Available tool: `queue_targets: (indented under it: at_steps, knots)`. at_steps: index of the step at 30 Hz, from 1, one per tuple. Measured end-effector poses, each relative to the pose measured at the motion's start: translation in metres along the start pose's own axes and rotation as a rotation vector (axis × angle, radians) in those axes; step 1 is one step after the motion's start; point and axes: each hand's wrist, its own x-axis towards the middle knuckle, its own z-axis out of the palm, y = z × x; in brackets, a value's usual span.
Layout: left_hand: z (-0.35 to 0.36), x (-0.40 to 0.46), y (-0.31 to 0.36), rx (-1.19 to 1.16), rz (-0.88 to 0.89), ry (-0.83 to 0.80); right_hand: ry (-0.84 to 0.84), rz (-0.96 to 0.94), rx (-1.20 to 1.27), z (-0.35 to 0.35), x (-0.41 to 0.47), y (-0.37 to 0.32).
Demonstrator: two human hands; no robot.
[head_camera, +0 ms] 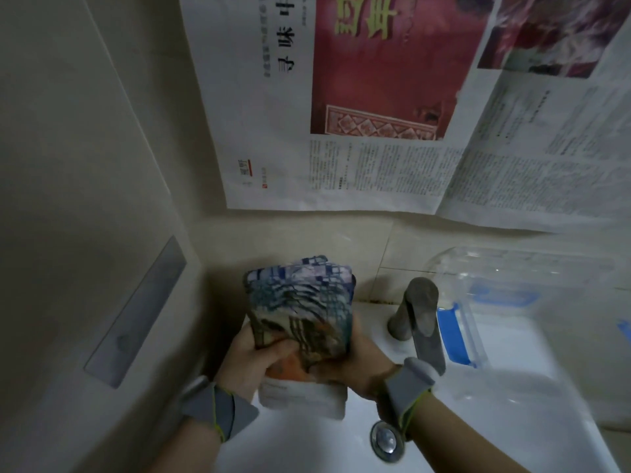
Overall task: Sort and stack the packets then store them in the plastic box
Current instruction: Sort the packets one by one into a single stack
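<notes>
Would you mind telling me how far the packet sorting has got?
Done: the packets are gathered into one stack. In hand: left hand and right hand grip it over the sink. Left: storing it in the plastic box behind the tap.

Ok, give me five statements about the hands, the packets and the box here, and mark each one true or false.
1. Both hands, left hand and right hand, grip the stack of packets. True.
2. The stack is already inside the plastic box. False: it is held above the sink, left of the box.
3. The faucet stands between the stack and the box. True.
4. The box's clasps are red. False: they are blue.
5. Newspaper covers the wall behind. True.
</notes>
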Motion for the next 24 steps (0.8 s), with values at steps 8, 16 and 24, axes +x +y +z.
queue_targets:
  at_steps: [8,16,24]
  knots:
    - [0.008,0.055,0.003,-0.141,-0.04,-0.008,0.396,-0.129,0.224,-0.005,0.048,0.022]
    - [0.01,0.072,-0.012,0.074,0.061,-0.204,0.538,-0.125,0.41,0.0,0.056,0.032]
    - [0.038,0.064,-0.002,-0.005,0.035,-0.138,0.521,-0.189,0.62,-0.007,0.068,0.035]
